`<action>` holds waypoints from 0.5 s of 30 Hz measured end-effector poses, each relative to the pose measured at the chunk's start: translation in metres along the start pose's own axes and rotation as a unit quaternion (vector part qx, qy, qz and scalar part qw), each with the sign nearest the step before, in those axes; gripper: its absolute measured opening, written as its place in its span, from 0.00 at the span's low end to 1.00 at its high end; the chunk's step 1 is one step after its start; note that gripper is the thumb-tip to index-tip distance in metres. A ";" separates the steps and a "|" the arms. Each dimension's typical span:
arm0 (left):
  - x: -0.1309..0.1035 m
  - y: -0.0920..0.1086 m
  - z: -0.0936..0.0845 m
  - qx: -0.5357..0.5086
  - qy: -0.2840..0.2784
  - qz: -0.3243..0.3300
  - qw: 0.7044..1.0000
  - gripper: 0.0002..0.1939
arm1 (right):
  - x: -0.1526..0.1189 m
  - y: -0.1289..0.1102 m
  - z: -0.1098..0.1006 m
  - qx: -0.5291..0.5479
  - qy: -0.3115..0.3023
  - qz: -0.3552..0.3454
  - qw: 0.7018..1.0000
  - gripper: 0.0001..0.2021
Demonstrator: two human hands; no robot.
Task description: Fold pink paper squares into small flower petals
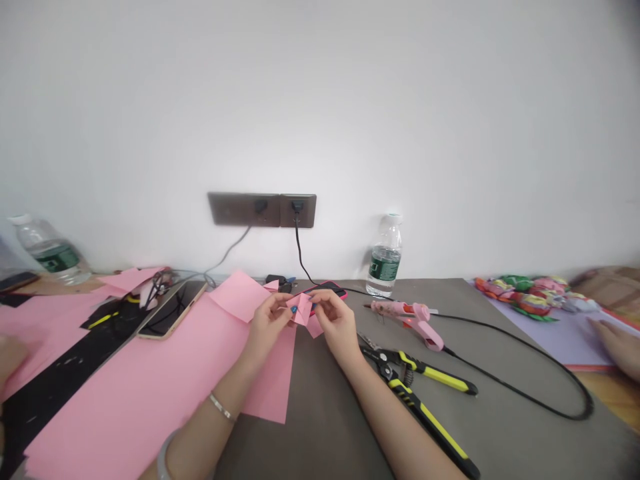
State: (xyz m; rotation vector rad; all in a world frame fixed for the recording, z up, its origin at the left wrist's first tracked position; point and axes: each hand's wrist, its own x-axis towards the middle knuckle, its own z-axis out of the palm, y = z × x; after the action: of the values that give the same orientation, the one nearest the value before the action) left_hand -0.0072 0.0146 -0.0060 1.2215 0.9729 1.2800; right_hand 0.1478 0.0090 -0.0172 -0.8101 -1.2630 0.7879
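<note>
folded pink paper [301, 309] sits between both hands' fingertips, left hand [270, 319] and right hand [334, 320] pinching it

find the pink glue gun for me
In the head view, the pink glue gun lies right of the right hand, just above the yellow-and-black pliers.

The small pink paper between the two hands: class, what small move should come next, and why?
Probably a gentle press along its creases with the fingertips: the left hand and right hand both pinch the small pink paper, and its folded faces seem to stand at angles rather than lie flat.
</note>
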 end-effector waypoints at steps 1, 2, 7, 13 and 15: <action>0.000 0.000 0.000 0.010 0.001 0.012 1.000 0.15 | 0.000 0.000 0.000 0.005 -0.002 0.011 1.000 0.07; 0.000 -0.001 0.000 0.018 0.003 0.021 1.000 0.14 | 0.000 -0.001 0.001 0.007 -0.006 0.022 1.000 0.08; -0.001 0.001 -0.002 0.052 -0.011 0.049 0.997 0.12 | 0.001 -0.006 0.001 -0.004 -0.042 0.033 0.999 0.05; -0.001 0.002 -0.002 0.047 -0.022 0.065 0.997 0.04 | 0.003 -0.005 0.000 0.025 -0.060 0.078 0.995 0.07; -0.001 0.002 -0.002 0.055 -0.029 0.069 0.996 0.03 | 0.004 -0.002 0.000 0.053 -0.065 0.109 0.991 0.10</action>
State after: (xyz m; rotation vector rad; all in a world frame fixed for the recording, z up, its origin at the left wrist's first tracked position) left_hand -0.0095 0.0136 -0.0049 1.4251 0.9406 1.3048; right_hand 0.1488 0.0117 -0.0131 -0.8302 -1.2489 1.0894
